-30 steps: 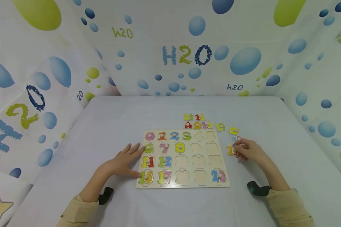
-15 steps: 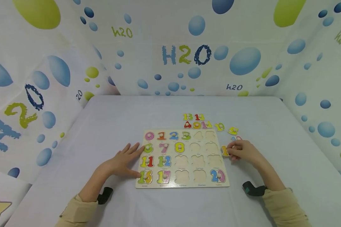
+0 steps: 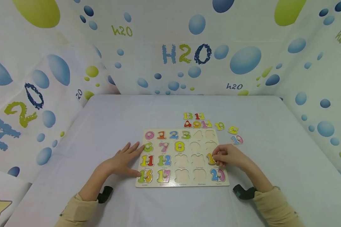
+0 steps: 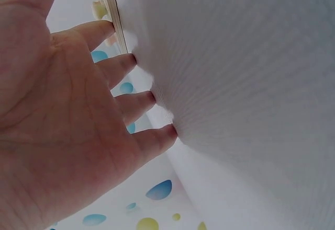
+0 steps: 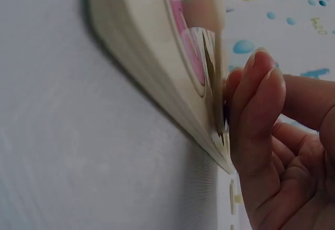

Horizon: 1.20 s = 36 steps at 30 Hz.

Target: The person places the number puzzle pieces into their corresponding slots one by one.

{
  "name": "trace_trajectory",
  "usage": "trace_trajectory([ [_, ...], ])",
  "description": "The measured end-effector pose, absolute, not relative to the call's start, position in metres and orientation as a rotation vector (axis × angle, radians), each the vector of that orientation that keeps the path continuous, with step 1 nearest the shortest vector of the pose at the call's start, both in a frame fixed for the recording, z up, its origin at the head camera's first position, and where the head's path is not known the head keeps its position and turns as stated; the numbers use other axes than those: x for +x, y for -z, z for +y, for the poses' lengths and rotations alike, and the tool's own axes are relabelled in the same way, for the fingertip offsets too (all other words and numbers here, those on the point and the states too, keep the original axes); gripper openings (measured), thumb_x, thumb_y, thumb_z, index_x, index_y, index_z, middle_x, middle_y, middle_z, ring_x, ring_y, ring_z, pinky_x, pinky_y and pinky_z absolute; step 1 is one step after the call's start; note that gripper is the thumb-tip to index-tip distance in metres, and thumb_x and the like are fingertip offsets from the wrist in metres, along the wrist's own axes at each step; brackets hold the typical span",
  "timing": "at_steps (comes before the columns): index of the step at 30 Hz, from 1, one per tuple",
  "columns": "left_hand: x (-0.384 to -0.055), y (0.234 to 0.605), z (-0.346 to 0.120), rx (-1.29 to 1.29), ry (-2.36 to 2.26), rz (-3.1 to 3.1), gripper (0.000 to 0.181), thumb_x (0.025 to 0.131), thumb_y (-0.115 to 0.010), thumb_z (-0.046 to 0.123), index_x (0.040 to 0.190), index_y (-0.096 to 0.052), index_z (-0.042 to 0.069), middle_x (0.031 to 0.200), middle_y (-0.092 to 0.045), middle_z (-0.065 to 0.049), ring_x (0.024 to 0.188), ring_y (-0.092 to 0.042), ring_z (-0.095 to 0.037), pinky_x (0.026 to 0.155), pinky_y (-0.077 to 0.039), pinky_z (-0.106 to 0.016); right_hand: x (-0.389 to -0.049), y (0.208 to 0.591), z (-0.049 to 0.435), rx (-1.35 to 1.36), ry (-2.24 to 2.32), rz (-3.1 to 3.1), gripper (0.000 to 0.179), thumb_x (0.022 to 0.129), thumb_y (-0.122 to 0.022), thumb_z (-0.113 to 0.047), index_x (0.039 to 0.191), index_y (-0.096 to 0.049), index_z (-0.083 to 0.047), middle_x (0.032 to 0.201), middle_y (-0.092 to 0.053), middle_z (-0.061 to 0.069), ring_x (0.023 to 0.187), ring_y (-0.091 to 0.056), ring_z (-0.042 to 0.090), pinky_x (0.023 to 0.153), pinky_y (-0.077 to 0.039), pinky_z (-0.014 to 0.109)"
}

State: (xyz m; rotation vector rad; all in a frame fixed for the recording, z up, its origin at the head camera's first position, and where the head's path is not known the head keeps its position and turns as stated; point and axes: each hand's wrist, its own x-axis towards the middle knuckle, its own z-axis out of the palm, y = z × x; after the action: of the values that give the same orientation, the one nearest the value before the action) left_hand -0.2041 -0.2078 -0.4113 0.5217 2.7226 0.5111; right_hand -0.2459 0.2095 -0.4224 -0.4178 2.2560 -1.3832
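Note:
A wooden number puzzle board (image 3: 170, 186) lies on the table, with several knobbed number pieces seated in it and bare recesses toward its right side. My left hand (image 3: 124, 162) rests with spread fingers at the board's left edge, thumb by the 16 piece (image 3: 145, 176) and index fingertip by the 6 piece (image 3: 148, 147). Over the right end of the third row, my right hand (image 3: 228, 155) pinches a number piece with a yellow 1 (image 3: 210, 159); my fingers cover its other digit. In the right wrist view, this puzzle piece (image 5: 219, 83) stands edge-on close over the board.
Loose number pieces lie beyond the board: two 13 pieces (image 3: 199, 116), a red 4 (image 3: 187, 124), a 14 (image 3: 206, 124) and others. A blue and pink piece (image 3: 237, 139) lies to the right, below a yellow piece (image 3: 233, 130). White cloth (image 3: 116, 116) covers the table.
My right hand has picked up the yellow 1 piece from the table right of the board and carried it left over the third row. The left hand stays in place.

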Motion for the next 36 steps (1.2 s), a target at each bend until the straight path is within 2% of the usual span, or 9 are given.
trace_trajectory([
  [25,-0.204,0.410,-0.207,0.534,-0.505,2.715,0.101,0.070,-0.079,0.043,0.148,-0.026,0.007,0.151,-0.017,-0.021,0.135,-0.004,-0.047,0.099,-0.011,-0.068,-0.242,0.422,0.204,-0.427,1.276,2.337,0.008,0.088,-0.062,-0.005,0.087,-0.059,0.003,0.063,-0.057,0.005,0.052,-0.056,0.016,0.051,-0.050,0.025],
  [28,-0.204,0.409,-0.207,0.528,-0.505,2.717,0.101,0.070,-0.079,0.043,0.147,-0.027,0.006,0.151,-0.017,-0.022,0.135,-0.004,-0.048,0.099,-0.012,-0.068,-0.245,0.424,0.208,-0.433,1.293,2.296,0.011,0.090,-0.061,-0.007,0.093,-0.059,0.003,0.065,-0.058,0.006,0.053,-0.056,0.017,0.052,-0.050,0.026],
  [31,-0.204,0.409,-0.208,0.524,-0.512,2.711,0.101,0.070,-0.079,0.043,0.148,-0.026,0.007,0.151,-0.016,-0.021,0.135,-0.003,-0.047,0.100,-0.011,-0.067,-0.251,0.423,0.217,-0.426,1.310,2.274,0.020,0.092,-0.059,-0.012,0.105,-0.057,0.004,0.068,-0.060,0.008,0.055,-0.056,0.018,0.054,-0.051,0.027],
  [36,-0.205,0.411,-0.208,0.524,-0.525,2.704,0.101,0.071,-0.079,0.044,0.148,-0.026,0.008,0.152,-0.015,-0.020,0.135,-0.002,-0.046,0.101,-0.010,-0.066,-0.270,0.415,0.251,-0.305,1.379,2.433,0.030,0.097,-0.052,-0.013,0.119,-0.052,0.007,0.073,-0.060,0.010,0.059,-0.056,0.018,0.054,-0.050,0.028],
])
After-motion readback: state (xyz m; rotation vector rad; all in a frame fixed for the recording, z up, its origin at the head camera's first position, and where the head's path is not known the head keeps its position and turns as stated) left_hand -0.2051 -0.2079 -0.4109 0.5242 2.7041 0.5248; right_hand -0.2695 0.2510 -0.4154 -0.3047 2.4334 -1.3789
